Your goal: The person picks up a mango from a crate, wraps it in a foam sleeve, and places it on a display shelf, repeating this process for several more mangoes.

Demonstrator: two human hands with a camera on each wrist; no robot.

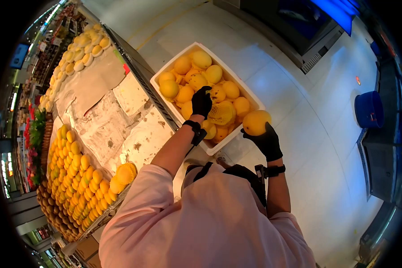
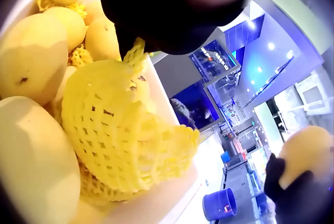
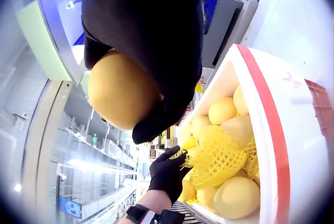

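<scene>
My black-gloved left hand (image 1: 202, 103) is over the white foam box (image 1: 159, 91) and pinches the end of a yellow foam net sleeve (image 2: 109, 125). The sleeve lies on the melons, its body puffed out, also plain in the right wrist view. My right hand (image 1: 267, 144), gloved in black too, grips a bare yellow melon (image 1: 256, 122) just outside the box's near right corner. Around the left hand the box is full of yellow melons (image 1: 201, 59), some bare and some with netting about them.
A sloped display stand (image 1: 134, 118) runs along the left, with rows of yellow fruit (image 1: 78, 167) and some netted fruit (image 1: 126, 173) at its near edge. A blue bin (image 1: 369, 109) stands on the floor at the right. Dark equipment (image 1: 295, 27) stands beyond the box.
</scene>
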